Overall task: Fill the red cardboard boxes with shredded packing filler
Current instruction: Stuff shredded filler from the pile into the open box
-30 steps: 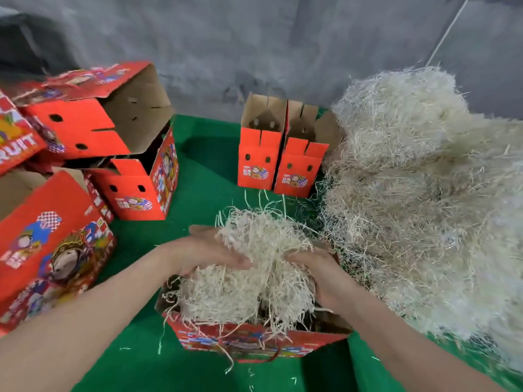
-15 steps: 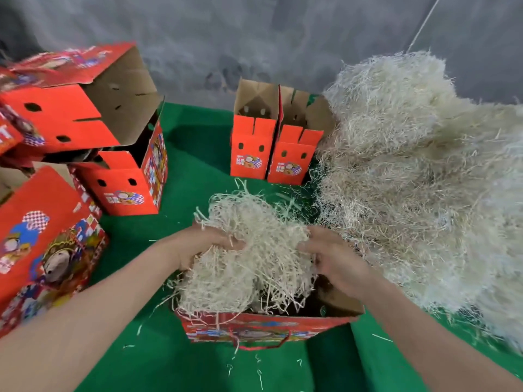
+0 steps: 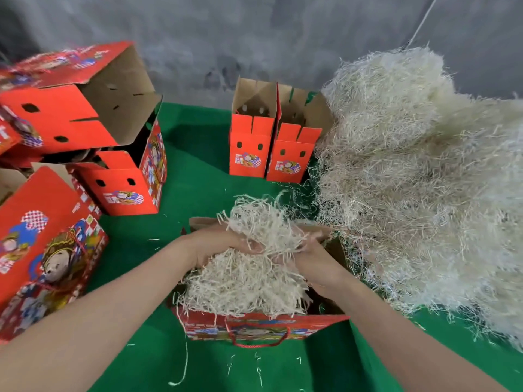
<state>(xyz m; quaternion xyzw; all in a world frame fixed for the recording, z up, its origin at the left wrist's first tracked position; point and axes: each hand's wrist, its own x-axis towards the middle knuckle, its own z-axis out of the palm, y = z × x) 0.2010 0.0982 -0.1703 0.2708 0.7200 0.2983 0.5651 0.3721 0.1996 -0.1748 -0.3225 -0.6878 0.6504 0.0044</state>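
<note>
Pressing a wad of shredded filler down into the open red box at lower centre, the left hand and right hand are curling fingers around the strands to pack them tight, meeting closer together than a moment earlier, with the supply heap at right

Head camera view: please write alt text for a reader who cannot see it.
The left hand and right hand grip a clump of shredded filler that heaps out of an open red box on a green cloth. A large filler pile lies at right; two open red boxes stand upright behind, and more red boxes are stacked at left.
</note>
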